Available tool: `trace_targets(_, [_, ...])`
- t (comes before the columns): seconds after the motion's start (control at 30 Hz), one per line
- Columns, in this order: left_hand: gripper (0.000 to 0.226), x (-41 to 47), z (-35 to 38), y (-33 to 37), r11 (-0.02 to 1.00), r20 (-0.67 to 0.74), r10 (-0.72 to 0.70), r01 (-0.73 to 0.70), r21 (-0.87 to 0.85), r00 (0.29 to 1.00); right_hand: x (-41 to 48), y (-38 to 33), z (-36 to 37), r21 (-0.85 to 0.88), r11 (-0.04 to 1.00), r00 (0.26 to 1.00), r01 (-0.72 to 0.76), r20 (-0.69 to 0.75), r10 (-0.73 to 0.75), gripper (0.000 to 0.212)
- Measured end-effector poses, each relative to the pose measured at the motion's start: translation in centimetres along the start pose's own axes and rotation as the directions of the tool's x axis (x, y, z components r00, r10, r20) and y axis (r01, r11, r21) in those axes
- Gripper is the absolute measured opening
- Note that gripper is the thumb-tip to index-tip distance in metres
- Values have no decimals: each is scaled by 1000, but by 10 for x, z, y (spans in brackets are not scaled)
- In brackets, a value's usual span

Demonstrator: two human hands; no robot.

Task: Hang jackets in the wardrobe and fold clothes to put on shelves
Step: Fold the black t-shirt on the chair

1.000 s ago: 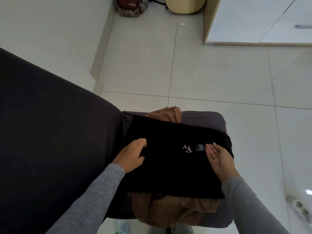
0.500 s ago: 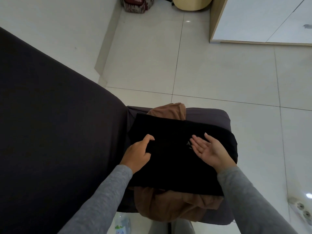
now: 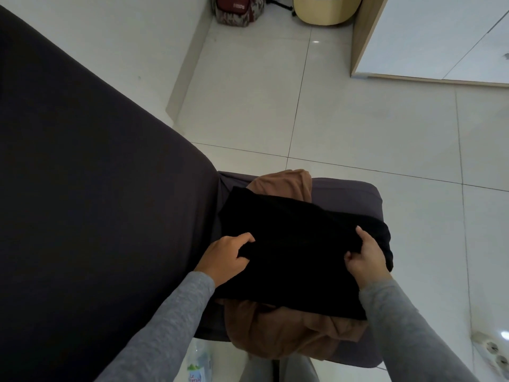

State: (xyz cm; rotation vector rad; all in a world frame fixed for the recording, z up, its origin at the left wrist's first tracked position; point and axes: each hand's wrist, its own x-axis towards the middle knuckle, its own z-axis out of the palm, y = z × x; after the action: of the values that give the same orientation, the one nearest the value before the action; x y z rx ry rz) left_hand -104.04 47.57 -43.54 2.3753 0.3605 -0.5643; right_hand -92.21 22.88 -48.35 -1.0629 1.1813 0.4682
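A soft, matte black garment [image 3: 297, 244], folded roughly rectangular, lay over crumpled brown cloth [image 3: 283, 334] mid-cushion [image 3: 355, 197]. The left hand [image 3: 225, 257] pinched its left edge. The right hand [image 3: 363, 257] curled round the right fold (thumb probably hidden). A plastic bottle [image 3: 198, 365] stood below the near-left corner.

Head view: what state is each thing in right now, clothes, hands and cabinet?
black garment, folded into a rectangle, lying on the brown garment.
brown garment, crumpled and unfolded, under the black one.
left hand, gripping the black garment's left edge.
right hand, gripping its right edge.
white cabinet, doors closed.
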Motion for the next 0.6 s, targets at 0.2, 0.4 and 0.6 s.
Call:
trace_targets(0.2, [26, -6, 13, -1, 991, 310, -100, 122, -52, 946, -2, 5, -31, 147, 969, 978, 198, -102, -184, 15])
trace_targets(0.4, [45, -2, 24, -14, 945, 637, -137, 292, -145, 759, 14, 0, -53, 261, 959, 994, 110, -37, -104, 10])
trace_targets(0.6, [30, 29, 29, -19, 830, -277, -439, 267, -490, 854, 22, -8, -59, 144, 989, 998, 23, 46, -30, 8])
